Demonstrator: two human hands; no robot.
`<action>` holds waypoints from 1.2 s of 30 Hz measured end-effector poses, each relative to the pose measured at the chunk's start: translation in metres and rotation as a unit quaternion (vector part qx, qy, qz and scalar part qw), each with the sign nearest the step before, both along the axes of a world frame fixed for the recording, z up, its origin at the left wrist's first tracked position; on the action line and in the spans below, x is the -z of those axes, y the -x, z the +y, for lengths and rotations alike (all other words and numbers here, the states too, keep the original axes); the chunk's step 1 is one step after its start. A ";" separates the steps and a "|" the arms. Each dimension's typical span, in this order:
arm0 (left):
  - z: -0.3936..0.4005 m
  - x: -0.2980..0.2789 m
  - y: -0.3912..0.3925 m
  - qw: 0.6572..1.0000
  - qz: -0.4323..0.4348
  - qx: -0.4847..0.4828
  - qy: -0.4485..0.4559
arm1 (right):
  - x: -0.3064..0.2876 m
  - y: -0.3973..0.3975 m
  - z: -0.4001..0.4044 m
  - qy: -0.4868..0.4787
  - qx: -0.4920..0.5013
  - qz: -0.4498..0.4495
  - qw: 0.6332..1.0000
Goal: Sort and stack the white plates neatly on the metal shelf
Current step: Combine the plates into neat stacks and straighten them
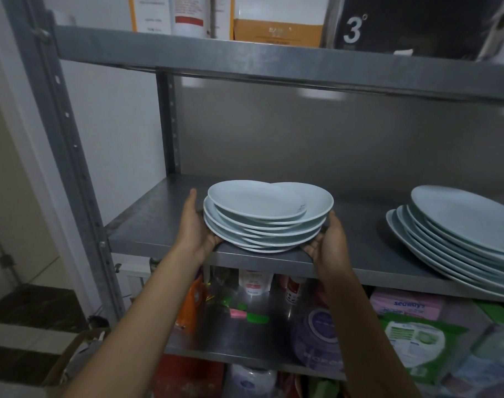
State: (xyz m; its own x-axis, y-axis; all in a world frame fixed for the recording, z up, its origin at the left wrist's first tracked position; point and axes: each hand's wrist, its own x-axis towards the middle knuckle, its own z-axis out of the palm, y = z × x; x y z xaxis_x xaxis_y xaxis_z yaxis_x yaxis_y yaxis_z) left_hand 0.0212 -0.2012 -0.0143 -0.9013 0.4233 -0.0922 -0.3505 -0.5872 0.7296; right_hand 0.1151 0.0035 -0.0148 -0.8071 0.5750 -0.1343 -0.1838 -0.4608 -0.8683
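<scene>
A stack of several small white plates (262,222) sits at the front edge of the middle metal shelf (147,222). Its top two plates lie askew, one shifted left and one right. My left hand (194,228) holds the stack's left side, thumb up along the rims and fingers tucked under the bottom plate. My right hand (328,242) holds the right side the same way, fingers under the stack. A second stack of larger white plates (457,237) stands on the same shelf at the right, fanned out unevenly and partly cut off by the frame.
The shelf above (273,57) carries boxes and hangs low over the plates. The shelf below holds packets, bottles and tissue packs (405,307). A steel upright (72,168) stands at the left, and a cardboard box (72,357) sits on the floor beside it.
</scene>
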 end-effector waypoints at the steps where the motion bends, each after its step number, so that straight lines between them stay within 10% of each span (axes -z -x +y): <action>1: 0.000 0.000 0.000 1.000 -0.002 0.000 0.001 | -0.001 0.000 -0.001 0.000 -0.001 0.000 1.000; 36: 0.014 -0.001 0.033 0.942 0.181 -0.173 0.222 | -0.041 0.027 0.034 -0.141 0.011 0.059 0.988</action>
